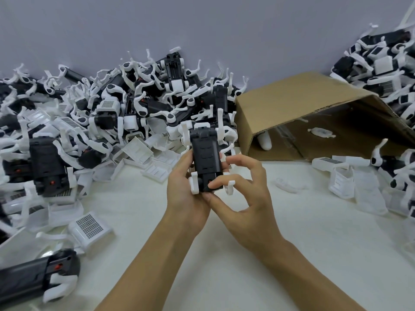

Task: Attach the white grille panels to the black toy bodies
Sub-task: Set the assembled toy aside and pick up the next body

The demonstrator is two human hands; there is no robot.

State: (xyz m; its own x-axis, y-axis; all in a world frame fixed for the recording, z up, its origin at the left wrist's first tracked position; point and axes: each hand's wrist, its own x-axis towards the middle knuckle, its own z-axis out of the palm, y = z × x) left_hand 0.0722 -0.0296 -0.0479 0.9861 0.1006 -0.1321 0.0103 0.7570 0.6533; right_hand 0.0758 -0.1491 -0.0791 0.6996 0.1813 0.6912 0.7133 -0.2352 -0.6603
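A black toy body (205,157) is held above the white table (224,254), just in front of the big heap of bodies and white parts (125,104). It is gripped along its left edge by the left hand (186,194), fingers curled around the side, thumb on top. The right hand (244,191) is half open: index fingertip and thumb are pinched at the body's near end by the small red dot, remaining fingers spread free. No grille panel is seen in either hand. Loose white grille panels (91,225) lie on the table to the left, more at the pile's edge. An open cardboard box (292,108) lies tipped on its side at right. Judgement: body is light, rigid moulded plastic, smooth, so some slip is expected; the thin white legs (194,182) look flexible and snap-prone and should not be used as handles. Best hold is across the flat black flanks. Panels look thin-walled, likely clip-fit; they should be taken by the solid rim, not the mesh, and pressed on squarely.
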